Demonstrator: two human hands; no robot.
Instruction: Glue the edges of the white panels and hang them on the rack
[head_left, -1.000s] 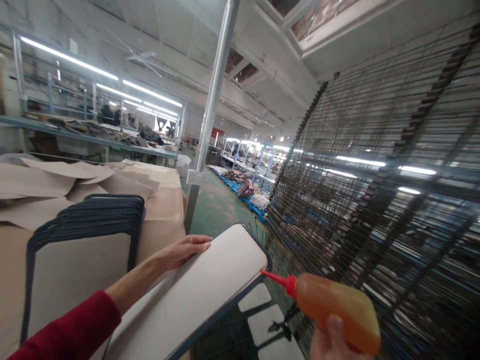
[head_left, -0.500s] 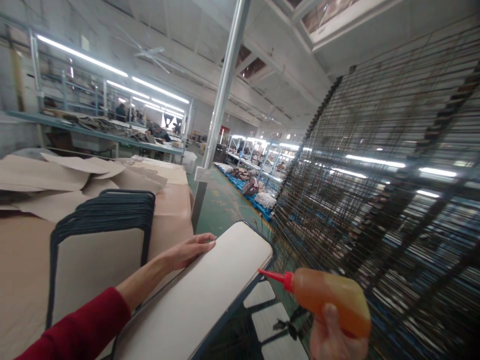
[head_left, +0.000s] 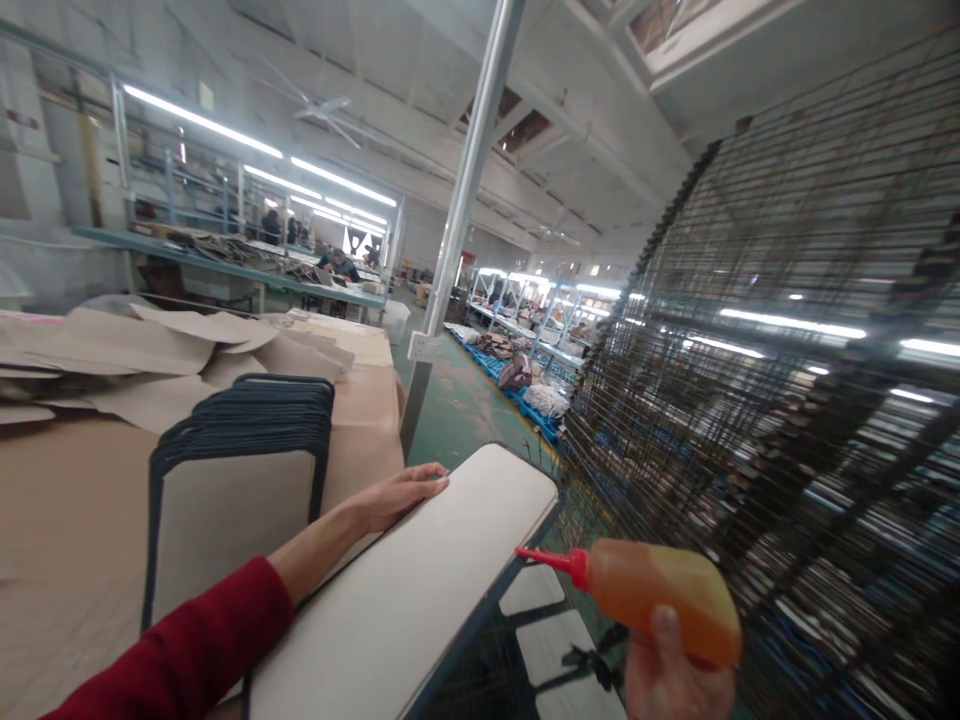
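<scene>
My left hand grips the far-left edge of a pale panel with a dark border. Its fingers are curled over that edge, and the panel slants up and away from me. My right hand is wrapped around a squeeze bottle of amber liquid, held nearly on its side. The bottle's red nozzle points left, with its tip at the panel's right edge; I cannot tell whether liquid is coming out. Left of my arm stands a stack of similar dark-edged panels.
A brown-covered table carries loose beige sheets. A metal post with a socket box rises beyond the panel. Tall wire racks fill the right side. Pale dark-edged pieces lie below the bottle. A person bends over a distant bench.
The view has turned slightly left, so the surroundings sit farther right. The nozzle tip has slid a little along the panel's right edge towards me. Both hands keep their hold.
</scene>
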